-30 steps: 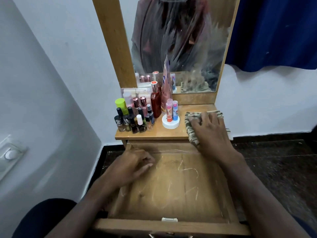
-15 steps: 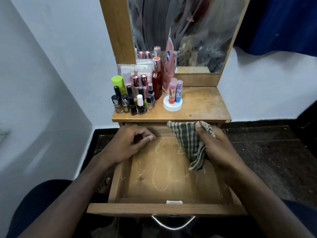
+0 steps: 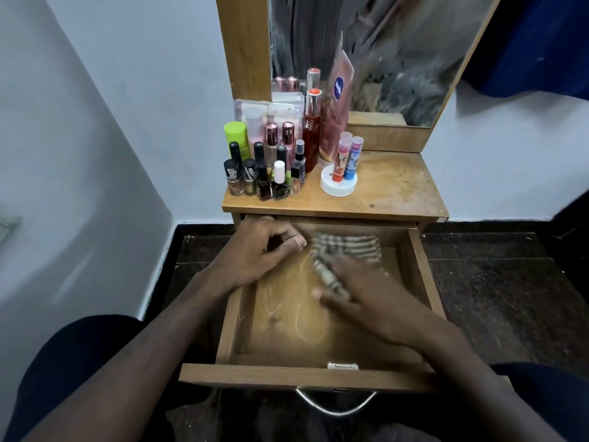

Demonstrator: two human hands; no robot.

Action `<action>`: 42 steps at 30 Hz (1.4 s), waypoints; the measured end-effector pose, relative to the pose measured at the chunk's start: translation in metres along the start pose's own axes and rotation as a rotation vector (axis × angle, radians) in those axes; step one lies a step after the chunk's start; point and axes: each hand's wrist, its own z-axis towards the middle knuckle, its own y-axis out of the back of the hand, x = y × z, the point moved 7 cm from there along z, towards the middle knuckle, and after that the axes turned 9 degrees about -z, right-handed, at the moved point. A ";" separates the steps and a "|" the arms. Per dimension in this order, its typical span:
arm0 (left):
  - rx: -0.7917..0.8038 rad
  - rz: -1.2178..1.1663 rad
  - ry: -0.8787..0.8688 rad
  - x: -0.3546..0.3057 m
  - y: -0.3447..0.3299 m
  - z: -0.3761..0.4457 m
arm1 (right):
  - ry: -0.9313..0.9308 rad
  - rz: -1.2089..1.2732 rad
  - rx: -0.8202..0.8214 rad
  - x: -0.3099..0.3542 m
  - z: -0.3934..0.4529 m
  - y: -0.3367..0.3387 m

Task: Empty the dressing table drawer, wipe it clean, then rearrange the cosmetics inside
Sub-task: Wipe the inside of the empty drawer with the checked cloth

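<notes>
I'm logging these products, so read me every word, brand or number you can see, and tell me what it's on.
White jar lid: "N", the rest hidden behind the lip balm sticks.
Pink tube: blue oval logo, lettering too blurred to read.
Red spray bottle: print too small.
Nail polish bottles: cap markings unreadable.

A second ago the right hand (image 3: 366, 301) lay on the checked cloth (image 3: 345, 250) up on the bench (image 3: 398, 186), right of the cosmetics. Half a second ago it had carried the cloth down over the drawer (image 3: 287, 333), bunched in its grip. Now hand and cloth are inside the drawer at its back right, the cloth spread on the floor of it, both blurred, and that part of the bench is bare.
</notes>
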 end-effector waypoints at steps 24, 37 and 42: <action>-0.030 0.182 0.070 0.011 -0.006 0.001 | -0.333 -0.307 0.217 -0.044 0.061 -0.010; -0.245 -0.171 0.070 0.001 0.013 -0.007 | -0.005 -0.101 0.216 0.061 0.102 -0.062; -0.246 -0.142 0.065 0.003 0.009 -0.010 | -0.022 -0.099 0.040 0.044 0.096 -0.054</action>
